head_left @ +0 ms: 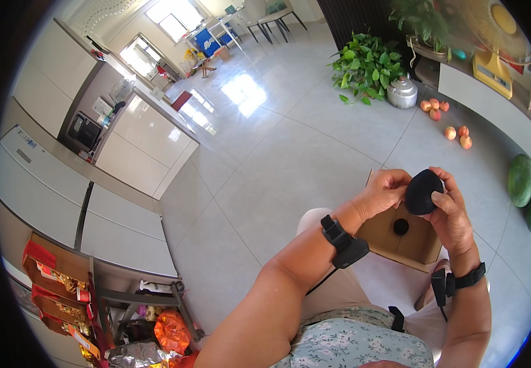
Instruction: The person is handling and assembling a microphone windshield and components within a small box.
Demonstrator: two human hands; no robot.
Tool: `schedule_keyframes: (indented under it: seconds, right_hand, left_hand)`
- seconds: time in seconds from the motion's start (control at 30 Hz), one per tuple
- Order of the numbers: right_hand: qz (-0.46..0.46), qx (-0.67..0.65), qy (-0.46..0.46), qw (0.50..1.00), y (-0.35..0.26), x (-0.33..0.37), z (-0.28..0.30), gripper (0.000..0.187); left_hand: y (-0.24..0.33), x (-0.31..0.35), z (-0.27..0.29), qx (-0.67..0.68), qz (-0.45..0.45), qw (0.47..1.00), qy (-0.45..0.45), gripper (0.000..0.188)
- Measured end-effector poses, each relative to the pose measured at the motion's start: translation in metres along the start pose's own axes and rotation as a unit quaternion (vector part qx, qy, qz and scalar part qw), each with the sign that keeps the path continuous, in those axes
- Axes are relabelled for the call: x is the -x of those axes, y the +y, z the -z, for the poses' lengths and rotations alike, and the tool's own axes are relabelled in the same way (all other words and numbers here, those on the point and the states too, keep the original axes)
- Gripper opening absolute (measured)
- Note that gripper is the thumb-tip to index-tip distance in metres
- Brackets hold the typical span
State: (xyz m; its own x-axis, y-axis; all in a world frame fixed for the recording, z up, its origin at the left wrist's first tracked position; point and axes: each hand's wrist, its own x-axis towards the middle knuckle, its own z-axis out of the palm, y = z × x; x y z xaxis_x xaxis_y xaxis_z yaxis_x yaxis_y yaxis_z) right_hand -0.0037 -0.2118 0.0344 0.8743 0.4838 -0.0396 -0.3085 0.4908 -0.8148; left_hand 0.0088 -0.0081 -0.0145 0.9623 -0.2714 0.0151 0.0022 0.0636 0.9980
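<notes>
A black, rounded object with a matte, cloth-like surface (423, 192) is held up between my two hands; its exact kind I cannot make out. My right hand (452, 218) grips it from the right, thumb on the near face and fingers behind. At its left edge, my left hand (385, 191) is closed, with thumb and fingertips pinched against it. Below my hands stands an open brown cardboard box (421, 257), partly hidden by my left wrist. Inside the box lies a small black round thing (401, 227).
Two green melons (521, 180) lie on the floor to the right. Several peaches (450, 132), a metal kettle (402, 92) and a leafy plant (368, 67) are farther off. White cabinets (146, 138) line the left; red boxes (54, 270) stand at the lower left.
</notes>
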Motion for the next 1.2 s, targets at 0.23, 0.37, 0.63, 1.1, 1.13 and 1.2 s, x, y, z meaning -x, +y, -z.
schedule_keyframes:
  seconds: [0.23,0.37,0.63,1.1,1.13,1.2]
  right_hand:
    - [-0.05,0.106,-0.012,0.993,-0.01,0.0,0.002,0.061]
    - [-0.054,0.1,-0.033,0.993,-0.009,0.002,0.008,0.059]
    - [-0.006,-0.039,0.022,0.999,0.001,-0.004,0.014,0.046]
    - [0.175,0.253,0.208,0.929,0.017,-0.014,0.037,0.058]
    - [0.182,0.318,0.217,0.905,0.016,-0.013,0.035,0.059]
    - [0.218,0.408,0.2,0.864,0.013,-0.008,0.031,0.059]
  left_hand:
    - [0.004,0.001,0.001,-0.03,0.016,0.999,-0.004,0.013]
    - [0.004,0.001,-0.001,-0.044,0.019,0.999,-0.014,0.012]
    - [-0.004,0.004,0.004,-0.099,-0.004,0.995,-0.029,0.01]
    - [0.007,0.01,0.003,-0.072,-0.037,0.989,-0.122,0.006]
    - [0.008,0.011,0.004,-0.044,-0.045,0.99,-0.13,0.005]
    - [0.012,0.013,0.003,-0.036,-0.042,0.991,-0.123,0.005]
